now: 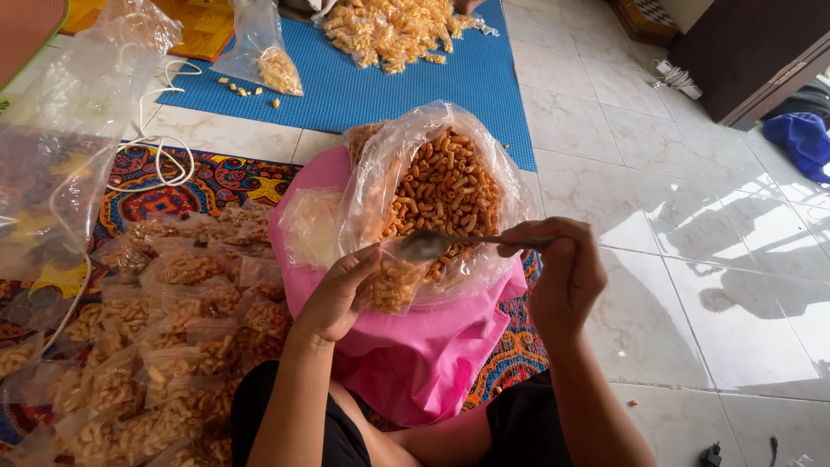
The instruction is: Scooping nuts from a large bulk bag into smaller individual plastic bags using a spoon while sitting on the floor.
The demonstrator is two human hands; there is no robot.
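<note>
Left hand (333, 298) grips a small bag (393, 281) mouth-up under the spoon (432, 245), placed to catch snacks. Right hand (562, 272) clenches the spoon handle, bowl level over the big bag (432, 186) on pink cloth (415, 355).

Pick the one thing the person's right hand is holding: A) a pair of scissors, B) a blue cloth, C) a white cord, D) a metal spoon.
D: the right hand grips the handle of a metal spoon, whose bowl sits over the small bag of snacks held by the left hand.
</note>
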